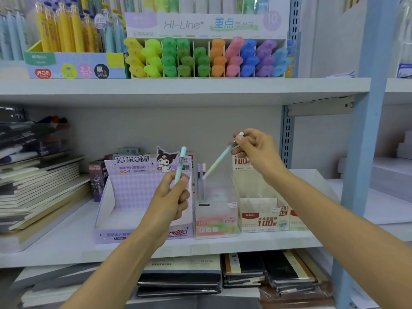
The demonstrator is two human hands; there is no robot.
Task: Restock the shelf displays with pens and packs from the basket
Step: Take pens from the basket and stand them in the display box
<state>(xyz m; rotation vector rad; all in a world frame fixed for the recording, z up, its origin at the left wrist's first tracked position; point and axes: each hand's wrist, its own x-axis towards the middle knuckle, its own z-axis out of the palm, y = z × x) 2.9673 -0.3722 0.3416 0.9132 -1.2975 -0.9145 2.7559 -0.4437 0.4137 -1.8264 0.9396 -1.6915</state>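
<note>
Clear plastic forms the Fruit Soda display box (pixel 216 210) on the middle shelf (pixel 245 241), where two pastel pens (pixel 201 181) stand upright against its left wall. It sits between a purple Kuromi carton (pixel 124 197) and a cream carton (pixel 263 217) printed "100". On the shelf above, a Hi-Line rack (pixel 205 56) holds highlighters sorted by colour, from yellow and green to orange, pink, blue and purple. A person's left hand (pixel 171 197), fingers curled, grips a pale teal pen (pixel 181 166) upright in front of the Kuromi carton. The right hand (pixel 256 150), raised above the cream carton, pinches a mint pen (pixel 219 160) near its top end; that pen slants down and left, its lower tip just above the clear box, by the tops of the two standing pens.
</note>
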